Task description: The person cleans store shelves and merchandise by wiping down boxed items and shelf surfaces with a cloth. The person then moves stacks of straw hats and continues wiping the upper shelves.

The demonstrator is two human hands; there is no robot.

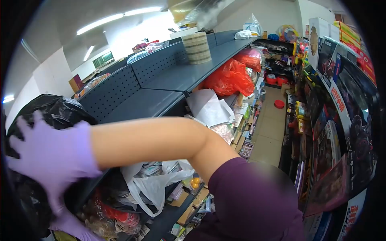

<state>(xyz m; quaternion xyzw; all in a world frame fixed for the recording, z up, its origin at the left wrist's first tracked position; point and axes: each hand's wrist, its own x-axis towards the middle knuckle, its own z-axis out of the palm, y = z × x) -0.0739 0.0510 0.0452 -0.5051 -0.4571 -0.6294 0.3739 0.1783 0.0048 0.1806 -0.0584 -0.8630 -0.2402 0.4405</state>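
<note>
My right arm, in a purple sleeve, reaches across to the left. In a lavender glove, my right hand (52,150) has its fingers spread against a black plastic bag (60,108), its back towards me and its thumb pointing down. The bag bulges at the left end of the dark metal shelf (132,102). At the bottom left edge, part of my left hand (72,228) shows in the same kind of glove, near the lower part of the bag. Its fingers are mostly cut off by the frame, so their grip is hidden.
A tape-like roll (197,48) stands on the top shelf. Below are red plastic bags (231,78), white paper (210,108) and an open white bag (150,188). A tiled aisle (267,120) runs between this shelf and boxed toys (354,108) on the right. A red lid-like item (279,104) lies on the floor.
</note>
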